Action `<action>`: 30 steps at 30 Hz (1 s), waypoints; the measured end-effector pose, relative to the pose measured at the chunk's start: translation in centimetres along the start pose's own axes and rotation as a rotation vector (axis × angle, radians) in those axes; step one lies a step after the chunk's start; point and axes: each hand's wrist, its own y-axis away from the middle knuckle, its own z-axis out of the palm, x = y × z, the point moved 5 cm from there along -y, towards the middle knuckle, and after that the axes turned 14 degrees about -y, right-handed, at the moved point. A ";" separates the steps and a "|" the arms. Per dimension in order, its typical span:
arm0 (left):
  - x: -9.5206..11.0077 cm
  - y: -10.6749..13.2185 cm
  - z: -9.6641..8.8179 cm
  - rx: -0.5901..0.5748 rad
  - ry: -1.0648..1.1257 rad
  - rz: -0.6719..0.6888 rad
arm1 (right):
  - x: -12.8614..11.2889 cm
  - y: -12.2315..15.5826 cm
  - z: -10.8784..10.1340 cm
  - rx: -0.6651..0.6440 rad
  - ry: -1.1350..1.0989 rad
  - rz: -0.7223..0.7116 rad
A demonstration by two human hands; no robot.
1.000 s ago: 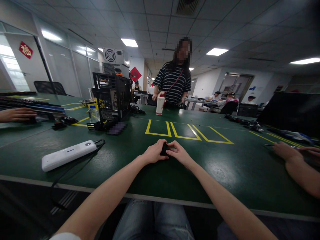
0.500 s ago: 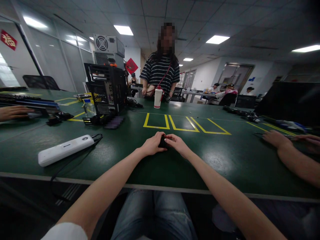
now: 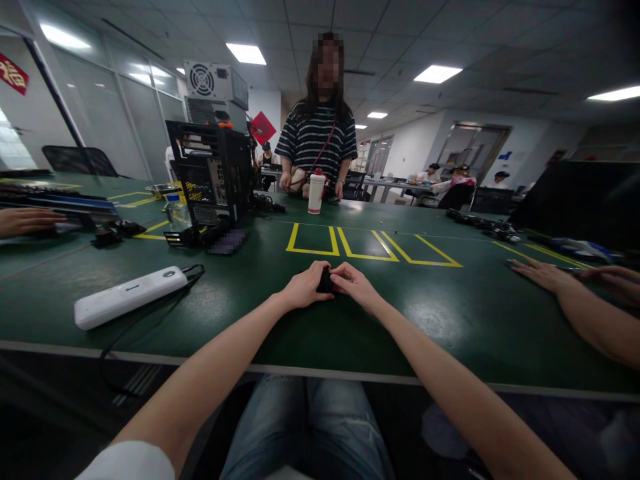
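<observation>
Between my two hands is a small black object [image 3: 325,281], low over the green table [image 3: 350,333]. Its kind is too dark and covered to make out. My left hand [image 3: 306,285] is closed around it, thumb below and fingers over the top. From the other side, the bent fingertips of my right hand [image 3: 354,287] pinch at its right edge. Both forearms reach forward from the table's near edge. Beyond my hands, yellow tape outlines [image 3: 313,253] mark the table.
A white power strip [image 3: 130,297] with a black cable lies at left. Behind it stand a black computer case [image 3: 215,173] and a plastic bottle [image 3: 176,213]. A white cup [image 3: 315,193] stands ahead, before a standing person [image 3: 317,140]. Other people's hands [image 3: 543,273] rest at right and far left.
My right fingers have shifted slightly on the black object, while my left hand keeps its hold. At right, the neighbour's hand has flattened out and moved left a little.
</observation>
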 end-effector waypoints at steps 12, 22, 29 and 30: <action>0.0 0.1 -0.1 -0.011 0.006 0.002 | 0.0 -0.3 0.0 -0.040 0.035 0.010; 0.1 0.1 -0.2 0.000 0.004 -0.008 | -0.3 -0.2 0.1 0.013 0.065 -0.074; 0.0 0.1 -0.1 0.011 0.002 0.011 | -0.3 -0.3 0.1 0.003 0.090 -0.022; 0.0 0.1 -0.1 0.017 0.001 0.015 | -0.2 -0.3 0.1 -0.017 0.082 -0.009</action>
